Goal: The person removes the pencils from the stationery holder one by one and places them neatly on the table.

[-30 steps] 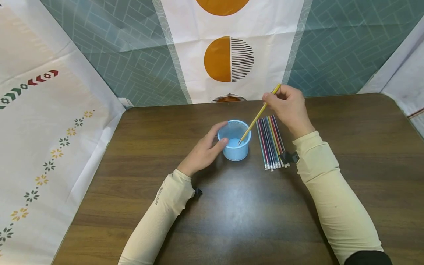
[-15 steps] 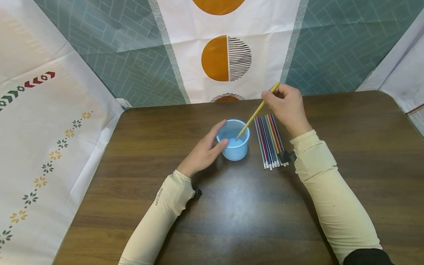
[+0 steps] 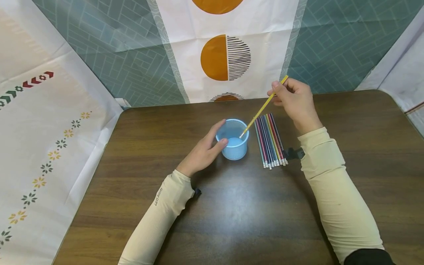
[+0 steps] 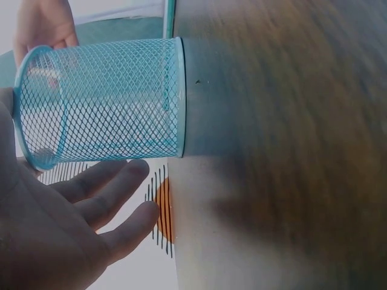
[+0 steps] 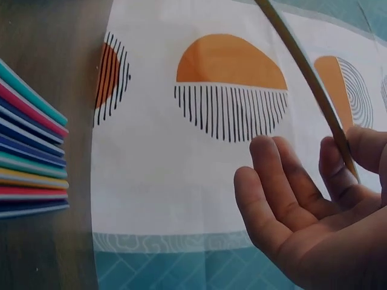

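My left hand (image 3: 201, 156) holds the rim of a light blue mesh pencil cup (image 3: 235, 152) between thumb and index finger. Its other fingers spread loosely beside the mesh wall (image 4: 121, 99) in the left wrist view. The cup stands upright on the table. In my right hand (image 3: 298, 106), a yellow pencil (image 3: 263, 106) is pinched between thumb and fingers near its upper end. The pencil slants down to the left, its metal-tipped end inside the cup's mouth. Several coloured pencils (image 3: 271, 141) lie side by side under the right hand, metal ends toward me.
A brown wooden table (image 3: 159, 147) bears everything. Behind it hangs a teal and white cloth (image 3: 185, 73) with orange circles. A white patterned cloth (image 3: 76, 154) hangs along the left side.
My right hand has moved to the right and slightly away, drawing the pencil's lower end toward the cup's right rim. My left hand stays on the cup.
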`<state>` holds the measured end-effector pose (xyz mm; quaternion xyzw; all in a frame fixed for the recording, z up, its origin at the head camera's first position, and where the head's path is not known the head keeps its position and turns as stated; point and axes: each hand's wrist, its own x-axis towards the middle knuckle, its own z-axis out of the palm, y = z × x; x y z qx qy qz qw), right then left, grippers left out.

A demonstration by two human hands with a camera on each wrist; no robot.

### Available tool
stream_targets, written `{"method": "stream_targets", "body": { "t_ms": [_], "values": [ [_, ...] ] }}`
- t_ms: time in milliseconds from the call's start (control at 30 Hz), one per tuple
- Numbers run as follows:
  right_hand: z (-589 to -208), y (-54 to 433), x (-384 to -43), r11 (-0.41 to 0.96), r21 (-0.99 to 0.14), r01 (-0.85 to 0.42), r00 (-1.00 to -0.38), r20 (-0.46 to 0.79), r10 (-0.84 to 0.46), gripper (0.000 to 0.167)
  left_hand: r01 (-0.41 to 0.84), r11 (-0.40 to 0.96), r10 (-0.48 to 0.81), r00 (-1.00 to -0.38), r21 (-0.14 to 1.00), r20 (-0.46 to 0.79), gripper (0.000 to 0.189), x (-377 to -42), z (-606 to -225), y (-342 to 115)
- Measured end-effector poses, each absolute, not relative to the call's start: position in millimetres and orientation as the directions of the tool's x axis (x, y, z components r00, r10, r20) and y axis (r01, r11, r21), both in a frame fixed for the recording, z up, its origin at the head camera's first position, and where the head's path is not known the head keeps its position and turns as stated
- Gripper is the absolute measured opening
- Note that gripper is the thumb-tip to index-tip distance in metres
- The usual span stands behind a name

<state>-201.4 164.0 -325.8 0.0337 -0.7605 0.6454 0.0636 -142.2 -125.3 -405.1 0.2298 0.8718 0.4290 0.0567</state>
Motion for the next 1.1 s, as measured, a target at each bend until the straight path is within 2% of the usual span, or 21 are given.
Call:
{"method": "stream_targets", "body": {
  "t_ms": [133, 367, 500, 700, 900, 1100],
  "values": [
    [-323.5, 172.7, -202.3, 0.109, -0.985, -0.133, -0.991, 0.135, 0.012, 0.033, 0.352, 0.529, 0.45, -0.888, 0.772, 0.097, 0.064, -141.9, -404.9, -125.1],
    [-323.9, 185.7, -203.1, -0.133, -0.975, -0.177, -0.983, 0.182, -0.027, 0.03, 0.353, 0.527, 0.448, -0.888, 0.773, 0.1, 0.064, -141.7, -405.4, -124.6],
    [-324.7, 190.0, -203.7, -0.215, -0.955, -0.205, -0.973, 0.223, -0.063, 0.027, 0.355, 0.522, 0.45, -0.887, 0.775, 0.104, 0.065, -141.6, -406.0, -124.9],
    [-323.9, 195.1, -204.3, -0.241, -0.948, -0.209, -0.964, 0.241, -0.112, 0.023, 0.36, 0.515, 0.454, -0.884, 0.778, 0.108, 0.065, -141.2, -406.0, -125.3],
    [-321.9, 202.6, -203.4, -0.207, -0.959, -0.196, -0.964, 0.228, -0.14, 0.027, 0.358, 0.515, 0.452, -0.886, 0.779, 0.108, 0.064, -141.0, -406.3, -125.5],
    [-321.3, 210.8, -202.5, -0.178, -0.967, -0.181, -0.964, 0.211, -0.163, 0.021, 0.354, 0.519, 0.45, -0.887, 0.778, 0.104, 0.064, -141.3, -406.3, -125.3]
  ]
}}
